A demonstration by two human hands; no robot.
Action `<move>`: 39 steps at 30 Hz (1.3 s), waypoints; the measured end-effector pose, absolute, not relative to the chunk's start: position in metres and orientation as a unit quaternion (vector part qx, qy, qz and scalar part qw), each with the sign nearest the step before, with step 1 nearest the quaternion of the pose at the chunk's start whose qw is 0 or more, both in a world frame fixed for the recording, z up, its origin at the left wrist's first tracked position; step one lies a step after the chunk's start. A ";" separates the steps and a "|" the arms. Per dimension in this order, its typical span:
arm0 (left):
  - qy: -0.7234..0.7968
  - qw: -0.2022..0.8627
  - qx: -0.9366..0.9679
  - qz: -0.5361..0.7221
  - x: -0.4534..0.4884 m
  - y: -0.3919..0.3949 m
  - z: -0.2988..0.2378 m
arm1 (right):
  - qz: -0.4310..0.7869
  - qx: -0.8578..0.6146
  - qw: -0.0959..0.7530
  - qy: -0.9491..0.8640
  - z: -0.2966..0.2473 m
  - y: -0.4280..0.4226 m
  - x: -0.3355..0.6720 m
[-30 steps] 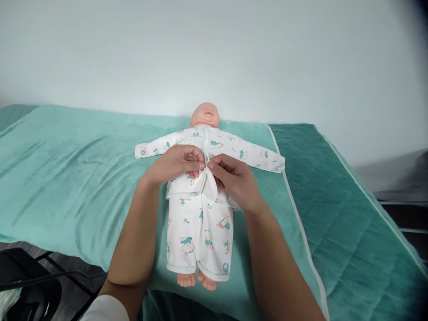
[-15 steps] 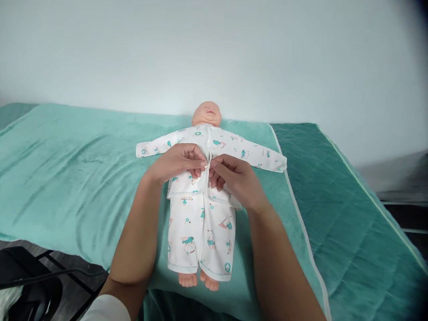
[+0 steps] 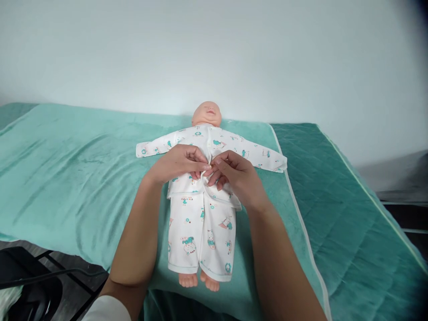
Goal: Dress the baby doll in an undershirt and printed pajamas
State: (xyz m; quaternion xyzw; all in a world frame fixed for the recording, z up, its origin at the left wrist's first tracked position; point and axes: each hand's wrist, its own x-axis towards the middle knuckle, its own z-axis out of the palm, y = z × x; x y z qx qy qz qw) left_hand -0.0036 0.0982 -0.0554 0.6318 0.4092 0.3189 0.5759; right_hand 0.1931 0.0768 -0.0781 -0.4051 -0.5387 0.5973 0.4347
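Note:
A baby doll [image 3: 206, 113] lies on its back, arms spread wide and head toward the wall. It wears a white printed jacket [image 3: 220, 140] and matching trousers [image 3: 187, 227]; its bare feet [image 3: 188, 280] stick out below. Over the belly, my left hand [image 3: 185, 161] pinches one edge of the jacket's front opening between thumb and fingers. My right hand [image 3: 234, 173] pinches the opposite edge, its fingertips meeting those of the left. Whatever small fastener may lie between the fingertips is hidden. Below the hands the jacket's lower front parts slightly.
A light green blanket [image 3: 83, 178] lies under the doll, over a darker green quilted cover [image 3: 351, 223] that shows at the right. A pale wall [image 3: 214, 53] rises behind. At lower left are a black object [image 3: 43, 285] and a cable [image 3: 76, 270] beside the bed.
My right hand has shifted slightly left, and the fingertips of both hands have come together. The jacket's edge below them has bent outward a little. The doll stays put.

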 end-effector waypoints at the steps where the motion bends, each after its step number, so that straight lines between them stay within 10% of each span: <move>1: 0.414 0.568 0.636 0.318 -0.003 0.098 -0.055 | 0.597 -0.406 0.435 -0.539 -0.078 0.077 0.193; 39: 0.449 0.559 0.643 0.270 -0.009 0.091 -0.046 | 0.580 -0.423 0.431 -0.547 -0.080 0.078 0.192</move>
